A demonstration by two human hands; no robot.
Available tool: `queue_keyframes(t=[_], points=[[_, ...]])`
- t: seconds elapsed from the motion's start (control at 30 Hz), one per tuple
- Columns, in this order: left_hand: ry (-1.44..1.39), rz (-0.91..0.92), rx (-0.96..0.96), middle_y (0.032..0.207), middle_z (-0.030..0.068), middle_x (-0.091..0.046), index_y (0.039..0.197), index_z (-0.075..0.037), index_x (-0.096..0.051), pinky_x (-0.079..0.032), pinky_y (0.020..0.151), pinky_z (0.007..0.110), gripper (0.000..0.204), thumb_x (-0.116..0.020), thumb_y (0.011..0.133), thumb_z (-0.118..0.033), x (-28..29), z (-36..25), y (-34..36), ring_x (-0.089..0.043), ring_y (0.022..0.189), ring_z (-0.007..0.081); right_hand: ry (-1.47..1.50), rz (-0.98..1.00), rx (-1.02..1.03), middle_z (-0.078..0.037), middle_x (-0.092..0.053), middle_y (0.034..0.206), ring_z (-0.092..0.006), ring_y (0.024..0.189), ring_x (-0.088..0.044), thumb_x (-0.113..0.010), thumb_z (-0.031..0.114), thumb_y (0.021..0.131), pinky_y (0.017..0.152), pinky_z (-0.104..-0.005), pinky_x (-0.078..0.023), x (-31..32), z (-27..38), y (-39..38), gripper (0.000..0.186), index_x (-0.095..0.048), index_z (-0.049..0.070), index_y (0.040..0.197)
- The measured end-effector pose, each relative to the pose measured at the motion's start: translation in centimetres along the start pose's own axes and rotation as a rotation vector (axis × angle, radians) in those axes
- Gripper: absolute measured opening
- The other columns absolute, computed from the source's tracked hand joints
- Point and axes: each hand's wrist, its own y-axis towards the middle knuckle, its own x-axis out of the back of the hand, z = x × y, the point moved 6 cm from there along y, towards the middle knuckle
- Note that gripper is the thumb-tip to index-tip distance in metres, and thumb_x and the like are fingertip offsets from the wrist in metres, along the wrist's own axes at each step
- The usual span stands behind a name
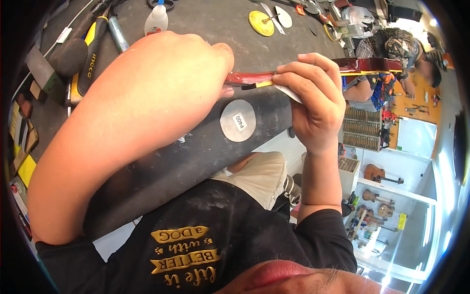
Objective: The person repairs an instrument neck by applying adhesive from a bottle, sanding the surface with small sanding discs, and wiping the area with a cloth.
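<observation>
A long glossy dark-red wooden piece [252, 78], shaped like an instrument neck with a pale yellow edge, is held sideways above the dark work table [196, 161]. My left hand [191, 61] closes round its left end; most of those fingers are hidden behind the back of the hand. Between the fingers and thumb of my right hand [313, 93], a thin pale sheet [289, 92], like an abrasive disc, is pinched against the lower edge of the neck. A round light-grey abrasive disc [238, 128] with a small white label lies on the table below.
Behind my left arm are a white bottle [156, 19], a yellow-and-black tool [88, 63] and a tube [117, 33]. A yellow disc [261, 23] lies at the far side. Another person [404, 46] bends over work at the right; guitars [374, 173] stand on shelves beyond.
</observation>
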Motion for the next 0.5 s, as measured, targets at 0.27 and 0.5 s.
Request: queue_keyframes(t=[0.27,0.5], points=[[-0.006,0.017,0.003,0.087,0.0237,-0.078,0.110,0.002,-0.067,-0.062,0.081,0.056,0.034,-0.086,0.104,-0.025,0.0,0.0,0.0,-0.079,0.088,0.0458,-0.005,0.008,-0.018,-0.003,-0.082,0.111,-0.0329,0.110,-0.075,-0.078,-0.005,0.071,0.099,-0.0461,-0.058,0.3,0.3,0.5,0.038,-0.084,0.010,0.106],[-0.014,0.045,0.030,0.086,0.0243,-0.077,0.110,0.002,-0.067,-0.061,0.082,0.056,0.033,-0.086,0.103,-0.024,0.1,0.1,0.0,-0.079,0.089,0.0460,-0.006,0.046,-0.055,-0.008,-0.085,0.110,-0.0351,0.109,-0.075,-0.076,-0.009,0.073,0.097,-0.0457,-0.062,0.5,0.7,0.9,0.038,-0.086,0.003,0.108]])
